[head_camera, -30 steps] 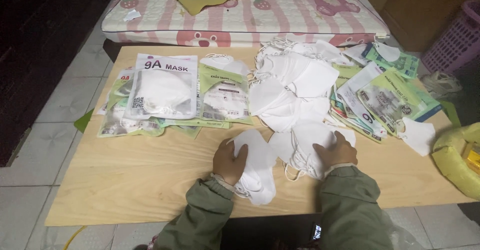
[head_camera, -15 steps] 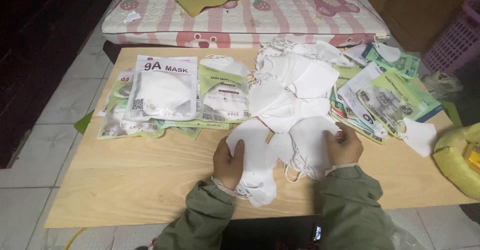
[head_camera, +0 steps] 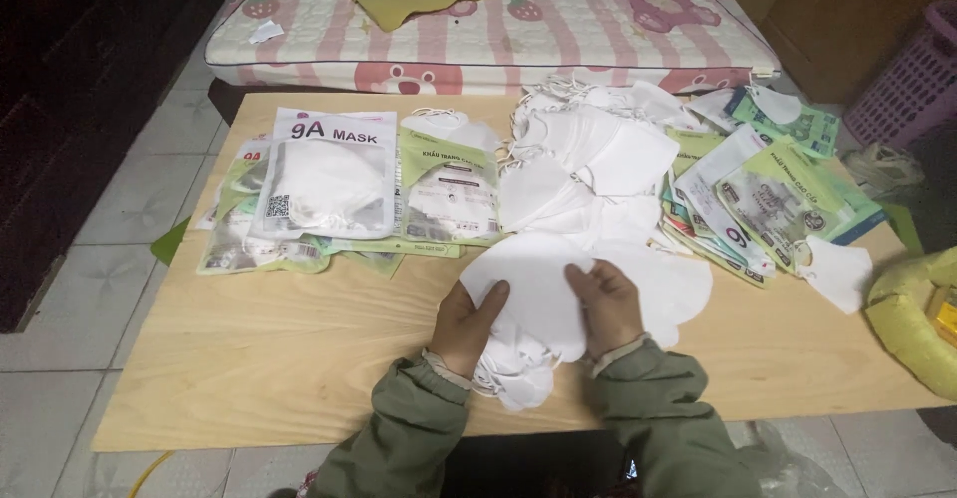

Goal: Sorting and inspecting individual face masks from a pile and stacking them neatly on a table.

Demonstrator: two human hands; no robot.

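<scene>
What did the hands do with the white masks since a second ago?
The right hand moved left, off the masks it rested on, and came onto the stack of white masks beside the left hand. Both hands now hold that stack between them, with a mask lifted on top. The loose mask pile, the packaged masks and the wooden table stayed as they were.

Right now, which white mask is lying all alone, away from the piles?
The single white mask near the table's right edge, beside the yellow bag. The others sit heaped in the middle pile or in the stack under both hands.
</scene>
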